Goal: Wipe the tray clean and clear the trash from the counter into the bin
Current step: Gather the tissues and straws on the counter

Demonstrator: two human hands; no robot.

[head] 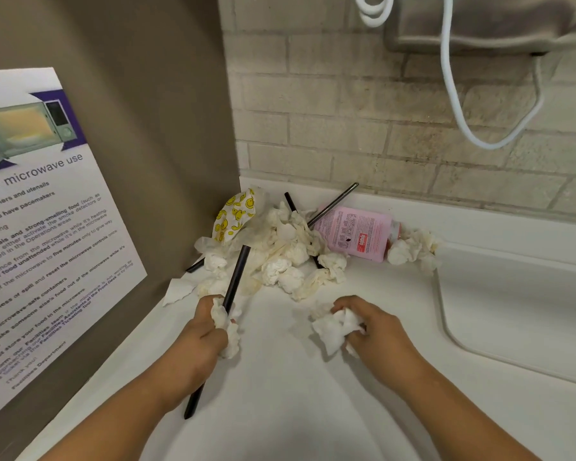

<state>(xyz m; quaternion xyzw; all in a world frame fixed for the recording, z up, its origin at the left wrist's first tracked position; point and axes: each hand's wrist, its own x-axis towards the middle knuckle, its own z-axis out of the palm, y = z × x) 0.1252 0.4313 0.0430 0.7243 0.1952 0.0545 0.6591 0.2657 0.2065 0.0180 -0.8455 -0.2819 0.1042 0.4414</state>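
A heap of crumpled white tissues (280,257) lies in the back corner of the white counter (280,394), mixed with black straws and a wrapper printed with yellow smileys (235,216). A pink bottle (356,232) lies on its side behind the heap, with another tissue wad (411,249) to its right. My left hand (203,334) grips a long black straw (235,277) together with a crumpled tissue (226,331). My right hand (369,327) holds a crumpled white tissue (333,327) just above the counter. No tray or bin is in view.
A tan panel with a microwave-use notice (40,227) walls off the left side. A brick wall (379,128) runs behind the counter. A white sink basin (519,311) sits to the right. A white cable (453,78) hangs from a grey unit above.
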